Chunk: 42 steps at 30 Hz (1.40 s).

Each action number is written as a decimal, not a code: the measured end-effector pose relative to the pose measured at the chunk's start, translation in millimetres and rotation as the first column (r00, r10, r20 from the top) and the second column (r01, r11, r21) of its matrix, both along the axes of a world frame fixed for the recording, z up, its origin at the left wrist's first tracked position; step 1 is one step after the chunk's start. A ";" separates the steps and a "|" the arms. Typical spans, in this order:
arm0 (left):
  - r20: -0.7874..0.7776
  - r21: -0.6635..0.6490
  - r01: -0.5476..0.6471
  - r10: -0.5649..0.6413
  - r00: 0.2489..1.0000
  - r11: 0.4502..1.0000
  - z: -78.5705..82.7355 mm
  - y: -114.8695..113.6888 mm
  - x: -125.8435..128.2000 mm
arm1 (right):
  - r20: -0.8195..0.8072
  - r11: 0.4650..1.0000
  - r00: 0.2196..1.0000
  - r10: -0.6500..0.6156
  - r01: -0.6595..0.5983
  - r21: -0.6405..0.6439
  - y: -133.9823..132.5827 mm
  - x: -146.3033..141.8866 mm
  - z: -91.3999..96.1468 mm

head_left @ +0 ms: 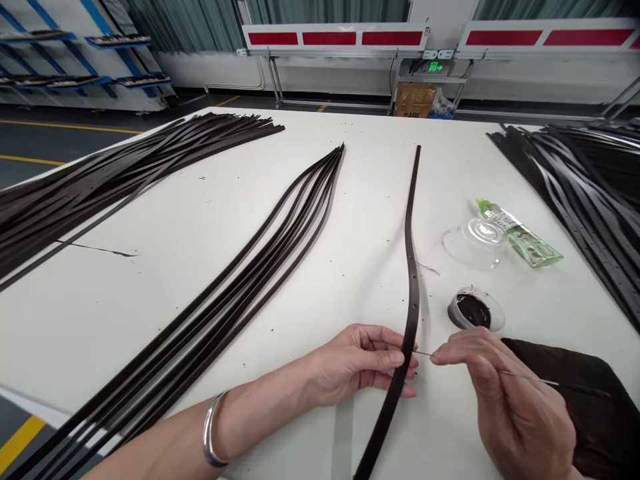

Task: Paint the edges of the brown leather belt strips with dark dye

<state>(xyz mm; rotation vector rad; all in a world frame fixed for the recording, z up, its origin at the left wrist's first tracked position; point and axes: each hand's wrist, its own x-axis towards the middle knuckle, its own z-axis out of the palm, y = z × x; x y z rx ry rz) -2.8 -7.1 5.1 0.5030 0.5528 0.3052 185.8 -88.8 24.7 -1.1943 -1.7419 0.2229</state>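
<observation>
- Left hand (360, 363): pinching narrowly on black leather strap (413, 293).
- Right hand (505, 393): holding thin metal wire tool (530, 378), tip at strap edge.
- Small round tub (463, 313), twelve o'clock: dark paste inside.

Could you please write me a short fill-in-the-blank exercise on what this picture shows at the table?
1. The silver bangle is on the person's ____ wrist.
2. The thin metal rod is held in the ____ hand.
3. The dark strap has a row of punched ____ along it.
4. The clear bottle lies on its ____.

Missing words: left; right; holes; side.
</observation>
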 end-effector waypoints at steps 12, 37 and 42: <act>0.032 0.030 0.030 -0.031 0.999 0.999 -3.9 0.8 -0.7 | 0.065 0.998 0.996 0.059 -0.060 0.012 1.8 -2.7 -2.0; 0.012 0.038 0.021 -0.021 1.000 0.999 -3.0 -0.5 1.5 | 0.096 0.997 0.993 0.071 -0.074 0.029 1.9 -6.4 -0.3; 0.011 0.049 0.013 -0.014 1.000 0.999 -1.2 -0.2 2.4 | 0.102 0.999 0.994 0.046 -0.048 0.018 3.0 -7.1 1.5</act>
